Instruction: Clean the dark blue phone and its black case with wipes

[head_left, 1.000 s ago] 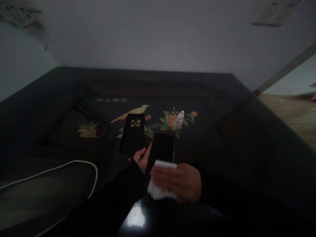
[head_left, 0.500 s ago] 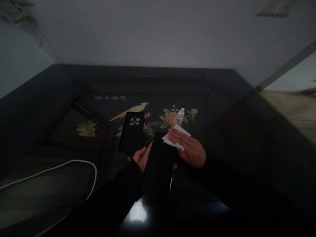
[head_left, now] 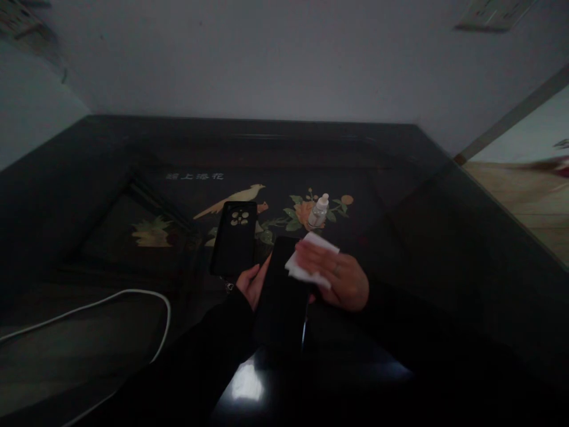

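My left hand (head_left: 251,287) grips a black smartphone (head_left: 282,302) by its edge, holding it up with the dark screen facing me. My right hand (head_left: 338,279) presses a folded white wipe (head_left: 309,261) against the phone's upper end. Just beyond the phone, a black phone case (head_left: 233,240) with a camera cutout lies flat on the table. A small translucent dropper bottle (head_left: 318,212) stands upright on the table, past the wipe and near my right fingers, without touching them.
The dark lacquered table (head_left: 377,178) has an inlaid bird, flowers and characters, with a glossy reflection near me. A white cable (head_left: 89,314) curves across its left side. Beyond the right edge lies a wooden floor (head_left: 511,201). A wall socket panel (head_left: 493,15) sits high up.
Over the last second, my right hand and the wipe moved from the phone's lower part to its upper end. The wipe now lies folded differently. The phone case and bottle stayed put.
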